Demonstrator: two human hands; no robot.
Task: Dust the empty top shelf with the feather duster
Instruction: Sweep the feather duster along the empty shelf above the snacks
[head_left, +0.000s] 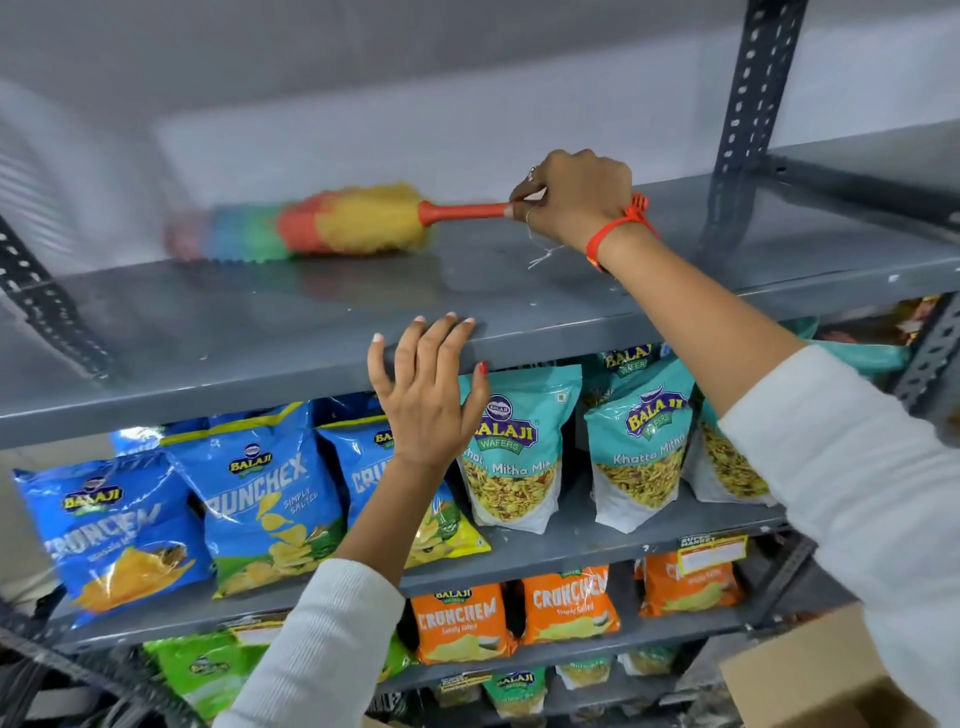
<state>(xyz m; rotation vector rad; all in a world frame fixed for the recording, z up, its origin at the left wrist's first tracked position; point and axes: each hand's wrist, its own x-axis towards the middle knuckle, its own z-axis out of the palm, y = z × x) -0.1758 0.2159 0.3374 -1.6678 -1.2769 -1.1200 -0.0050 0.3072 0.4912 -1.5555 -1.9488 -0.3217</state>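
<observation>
The grey metal top shelf (519, 280) is bare. On it lies the feather duster (332, 221), with a rainbow fluffy head, blurred by motion, and an orange-red handle pointing right. My right hand (571, 197), wearing a red wrist thread, is shut on the end of that handle above the shelf. My left hand (423, 395) rests with spread fingers on the shelf's front lip, holding nothing.
Slotted dark uprights (748, 104) stand at the shelf's right and left ends. Below, blue chip bags (270, 499) and teal snack pouches (519, 447) fill the second shelf, orange bags (569, 605) the third. A cardboard box (810, 680) sits at bottom right.
</observation>
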